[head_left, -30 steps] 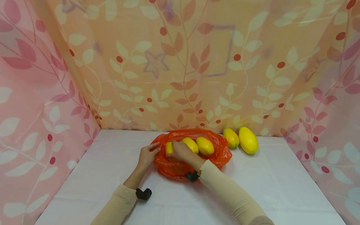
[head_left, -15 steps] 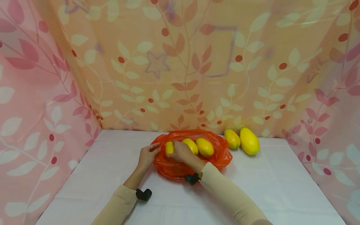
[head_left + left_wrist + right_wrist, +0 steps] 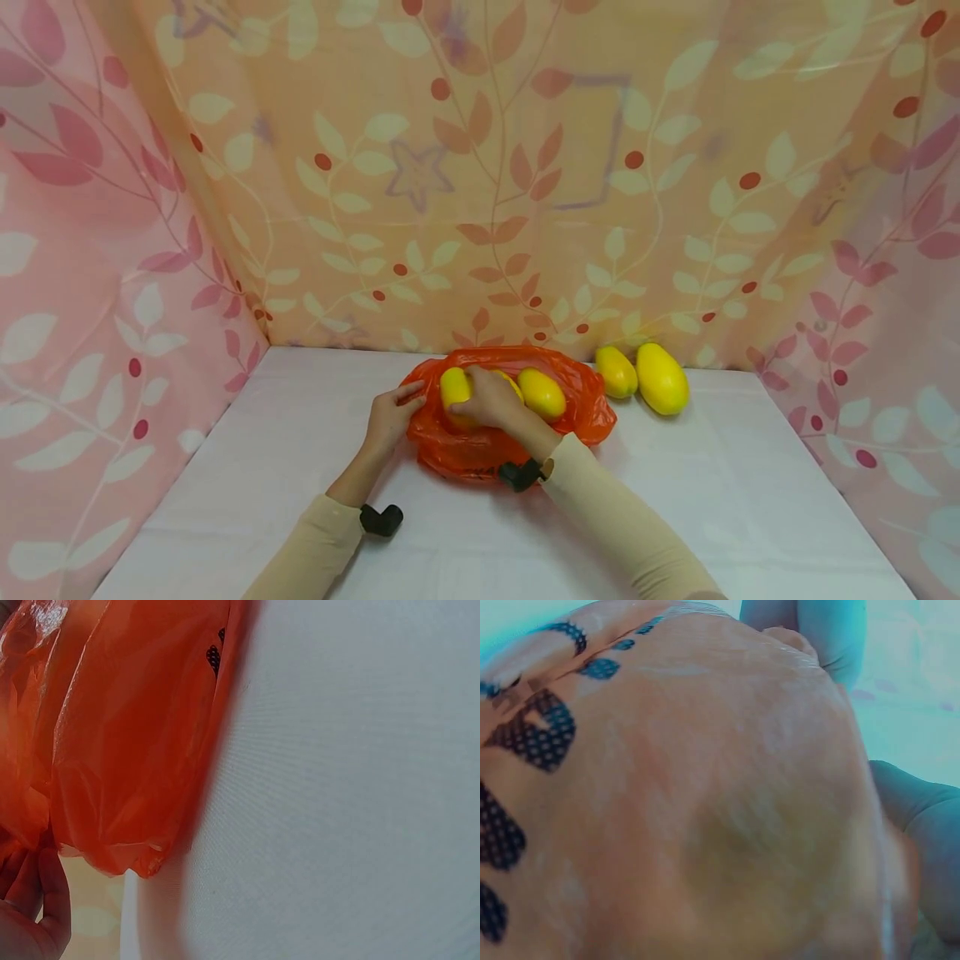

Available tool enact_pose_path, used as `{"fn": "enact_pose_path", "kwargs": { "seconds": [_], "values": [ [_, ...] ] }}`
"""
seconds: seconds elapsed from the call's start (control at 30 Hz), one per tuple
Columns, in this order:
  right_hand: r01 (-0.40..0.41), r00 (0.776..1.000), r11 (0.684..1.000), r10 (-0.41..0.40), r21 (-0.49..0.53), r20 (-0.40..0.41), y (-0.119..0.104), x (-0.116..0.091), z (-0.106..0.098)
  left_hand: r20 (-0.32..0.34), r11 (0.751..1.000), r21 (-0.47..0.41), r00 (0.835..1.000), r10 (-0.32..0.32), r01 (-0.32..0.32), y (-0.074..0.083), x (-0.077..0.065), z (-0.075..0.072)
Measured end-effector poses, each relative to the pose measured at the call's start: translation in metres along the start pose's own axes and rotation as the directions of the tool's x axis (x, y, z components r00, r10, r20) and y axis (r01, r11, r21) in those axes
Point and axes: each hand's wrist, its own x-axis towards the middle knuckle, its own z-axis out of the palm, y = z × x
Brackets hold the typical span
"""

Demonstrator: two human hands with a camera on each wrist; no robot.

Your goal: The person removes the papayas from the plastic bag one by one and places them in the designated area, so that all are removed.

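Observation:
An orange-red plastic bag (image 3: 465, 454) lies spread with its mouth up at the back of the table in the head view. Inside it sit yellow mangoes, one of them a mango (image 3: 542, 394) on the right. My right hand (image 3: 491, 400) reaches over the bag and grips another mango (image 3: 455, 386) at the left side, covering part of it and of a mango behind. My left hand (image 3: 390, 419) holds the bag's left rim; the left wrist view shows its thumb and fingers (image 3: 54, 889) at the plastic edge. Printed orange plastic fills most of the right wrist view.
Right of the bag, a smaller mango (image 3: 617, 372) and a larger mango (image 3: 662, 379) lie on the white table (image 3: 750, 492). Floral cloth walls (image 3: 480, 167) stand behind and at both sides. Each wrist wears a black mount (image 3: 382, 521).
My right hand has risen slightly with the mango in its grip, which now shows more above the bag's opening. The left hand stays at the rim.

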Motion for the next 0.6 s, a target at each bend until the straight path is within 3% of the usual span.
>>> {"fn": "enact_pose_path", "kwargs": {
  "seconds": [0.27, 0.6],
  "values": [
    [-0.014, 1.0, 0.994, 0.013, 0.107, 0.006, 0.003, -0.004, -0.01, -0.013, 1.0, -0.006, 1.0, -0.005, 0.005, 0.0, -0.001, 0.001],
    [0.003, 1.0, 0.99, -0.002, 0.139, -0.011, 0.011, -0.007, -0.021, -0.007, 1.0, -0.004, 1.0, -0.016, 0.016, 0.002, -0.001, 0.001]
  ]
}}
